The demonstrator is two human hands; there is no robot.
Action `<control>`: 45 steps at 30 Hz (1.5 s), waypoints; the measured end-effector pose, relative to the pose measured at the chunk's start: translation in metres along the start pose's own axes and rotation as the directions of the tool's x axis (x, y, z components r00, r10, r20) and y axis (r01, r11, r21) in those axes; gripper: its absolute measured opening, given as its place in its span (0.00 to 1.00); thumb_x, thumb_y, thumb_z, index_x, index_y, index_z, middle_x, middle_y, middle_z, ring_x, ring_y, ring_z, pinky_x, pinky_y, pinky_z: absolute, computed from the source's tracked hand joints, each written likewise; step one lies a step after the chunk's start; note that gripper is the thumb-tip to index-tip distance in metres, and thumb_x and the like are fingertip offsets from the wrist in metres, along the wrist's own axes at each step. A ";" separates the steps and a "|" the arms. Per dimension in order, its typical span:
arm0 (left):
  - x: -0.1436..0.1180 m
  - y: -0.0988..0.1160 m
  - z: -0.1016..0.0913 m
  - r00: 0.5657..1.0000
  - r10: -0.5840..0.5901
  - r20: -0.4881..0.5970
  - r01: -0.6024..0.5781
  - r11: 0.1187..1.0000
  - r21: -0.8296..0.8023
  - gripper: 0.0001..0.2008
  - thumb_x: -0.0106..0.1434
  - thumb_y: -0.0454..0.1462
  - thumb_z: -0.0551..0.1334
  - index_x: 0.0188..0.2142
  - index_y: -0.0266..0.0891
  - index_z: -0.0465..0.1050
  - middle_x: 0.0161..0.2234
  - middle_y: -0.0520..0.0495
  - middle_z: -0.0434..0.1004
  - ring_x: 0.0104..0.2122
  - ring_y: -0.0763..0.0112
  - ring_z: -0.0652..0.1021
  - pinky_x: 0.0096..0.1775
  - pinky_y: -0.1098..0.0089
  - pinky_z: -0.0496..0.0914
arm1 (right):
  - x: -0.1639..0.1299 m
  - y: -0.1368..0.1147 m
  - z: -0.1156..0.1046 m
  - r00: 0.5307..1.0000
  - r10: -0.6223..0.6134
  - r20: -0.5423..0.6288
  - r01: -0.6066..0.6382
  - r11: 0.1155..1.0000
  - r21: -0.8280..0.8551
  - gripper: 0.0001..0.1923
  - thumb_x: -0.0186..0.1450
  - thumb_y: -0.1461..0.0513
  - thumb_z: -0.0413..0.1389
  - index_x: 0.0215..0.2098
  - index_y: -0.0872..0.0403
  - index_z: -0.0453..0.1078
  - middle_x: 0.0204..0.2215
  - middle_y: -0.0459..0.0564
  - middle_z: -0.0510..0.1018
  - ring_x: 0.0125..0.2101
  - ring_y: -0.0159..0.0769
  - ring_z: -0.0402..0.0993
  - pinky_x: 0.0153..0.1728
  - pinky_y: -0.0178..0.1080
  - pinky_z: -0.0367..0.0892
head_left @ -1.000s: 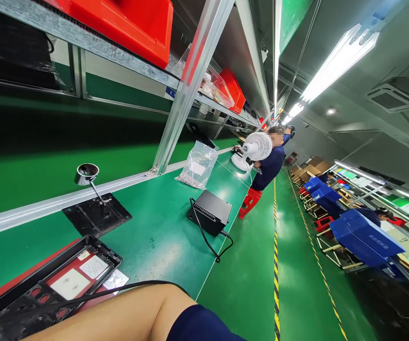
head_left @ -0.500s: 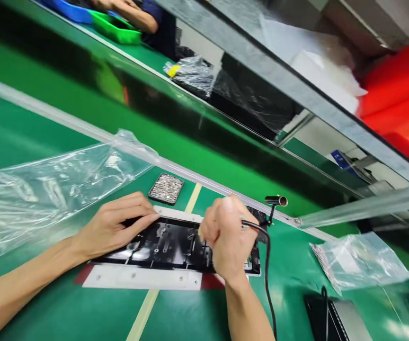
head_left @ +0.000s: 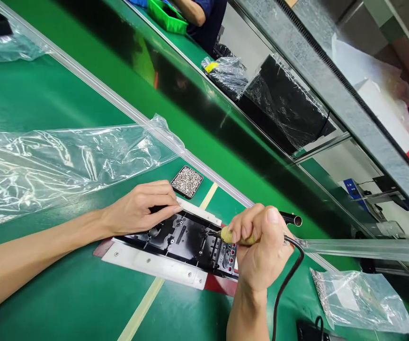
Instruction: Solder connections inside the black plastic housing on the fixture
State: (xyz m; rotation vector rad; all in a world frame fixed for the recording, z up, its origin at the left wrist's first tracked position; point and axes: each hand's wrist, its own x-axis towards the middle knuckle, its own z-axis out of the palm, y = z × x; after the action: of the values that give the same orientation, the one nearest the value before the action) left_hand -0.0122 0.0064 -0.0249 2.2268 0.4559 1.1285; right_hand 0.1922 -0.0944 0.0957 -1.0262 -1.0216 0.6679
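A long black plastic panel [head_left: 186,239] lies on the bench between white strips [head_left: 155,265] with screws in them. My left hand [head_left: 151,206] rests over its left part, thumb and fingertips pressed together by the far strip. Anything between those fingertips is hidden. In my right hand [head_left: 261,241] is a soldering iron [head_left: 227,235] with a yellowish handle and a black cord. Its thin metal tip points left, low over the panel; whether it touches cannot be seen. Just beyond the far strip sits a small square tray [head_left: 187,181] of tiny metal pieces.
Clear plastic sheeting [head_left: 66,166] covers the bench at left. A dark tube [head_left: 291,219] stands behind my right hand. Further right lies a plastic bag [head_left: 364,298] of small parts. A metal rail [head_left: 332,61] crosses overhead. Across the partition, a co-worker's arm [head_left: 192,12] is beside a green bin [head_left: 167,16].
The view has turned and shifted. My right hand has tilted, so the soldering iron and its tip now show over the panel. My left hand keeps its place at the panel's far edge.
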 end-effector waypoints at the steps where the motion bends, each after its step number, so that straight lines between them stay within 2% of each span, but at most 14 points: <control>1: 0.001 0.000 0.000 1.000 -0.002 -0.003 0.002 1.000 -0.003 0.06 0.72 0.30 0.63 0.40 0.39 0.78 0.36 0.47 0.78 0.37 0.69 0.76 0.42 0.65 0.72 | 0.000 -0.001 0.000 1.000 -0.007 -0.010 0.006 1.000 -0.022 0.26 0.76 0.57 0.54 0.20 0.56 0.61 0.19 0.43 0.63 0.18 0.27 0.65 0.22 0.34 0.69; 4: 0.001 0.002 0.000 1.000 -0.006 -0.008 0.006 1.000 -0.012 0.06 0.73 0.30 0.63 0.39 0.38 0.79 0.36 0.47 0.79 0.37 0.68 0.76 0.41 0.65 0.72 | 0.001 -0.002 -0.002 1.000 -0.011 -0.018 0.010 0.998 -0.064 0.23 0.76 0.57 0.54 0.23 0.57 0.66 0.23 0.45 0.67 0.22 0.27 0.69 0.25 0.34 0.71; 6: 0.001 0.002 0.000 1.000 -0.009 -0.008 0.009 1.000 -0.010 0.07 0.73 0.30 0.63 0.39 0.38 0.79 0.35 0.47 0.79 0.37 0.68 0.76 0.41 0.64 0.72 | 0.001 -0.002 -0.002 1.000 0.012 0.008 -0.011 0.999 -0.047 0.22 0.76 0.57 0.54 0.25 0.56 0.67 0.23 0.44 0.69 0.21 0.28 0.70 0.23 0.34 0.70; 9: 0.000 0.001 0.000 1.000 0.001 -0.021 -0.001 1.000 -0.007 0.06 0.73 0.30 0.63 0.39 0.38 0.79 0.35 0.47 0.79 0.36 0.69 0.76 0.41 0.65 0.72 | 0.001 -0.001 0.000 0.999 0.008 0.049 -0.008 1.000 0.005 0.21 0.76 0.57 0.54 0.25 0.55 0.63 0.20 0.42 0.67 0.15 0.26 0.64 0.15 0.31 0.62; 13: -0.001 -0.001 0.002 0.999 0.038 -0.036 -0.038 0.999 -0.007 0.04 0.71 0.28 0.65 0.40 0.37 0.78 0.35 0.47 0.78 0.37 0.70 0.76 0.41 0.66 0.72 | 0.002 0.001 0.004 0.999 -0.046 0.021 0.045 0.998 0.033 0.24 0.76 0.56 0.55 0.23 0.55 0.57 0.16 0.39 0.61 0.13 0.22 0.55 0.14 0.28 0.57; 23: 0.000 -0.002 0.002 0.998 0.047 -0.033 -0.047 0.999 0.001 0.05 0.70 0.28 0.66 0.41 0.37 0.77 0.36 0.47 0.78 0.37 0.70 0.76 0.41 0.66 0.72 | 0.007 0.005 0.004 0.998 -0.062 -0.016 0.063 0.996 0.070 0.22 0.75 0.61 0.53 0.23 0.56 0.56 0.17 0.39 0.59 0.13 0.22 0.54 0.13 0.27 0.57; 45: 0.000 -0.001 0.001 1.000 0.009 -0.030 -0.009 1.000 -0.018 0.05 0.71 0.29 0.65 0.40 0.38 0.79 0.37 0.47 0.79 0.37 0.68 0.78 0.41 0.65 0.73 | 0.007 0.005 0.008 0.998 -0.056 0.004 0.055 0.997 0.060 0.26 0.76 0.56 0.54 0.23 0.56 0.54 0.16 0.39 0.58 0.13 0.20 0.52 0.12 0.25 0.54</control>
State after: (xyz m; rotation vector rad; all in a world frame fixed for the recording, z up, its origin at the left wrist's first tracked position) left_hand -0.0112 0.0064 -0.0260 2.2013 0.4469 1.1671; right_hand 0.1876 -0.0838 0.0950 -0.9409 -1.0254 0.6528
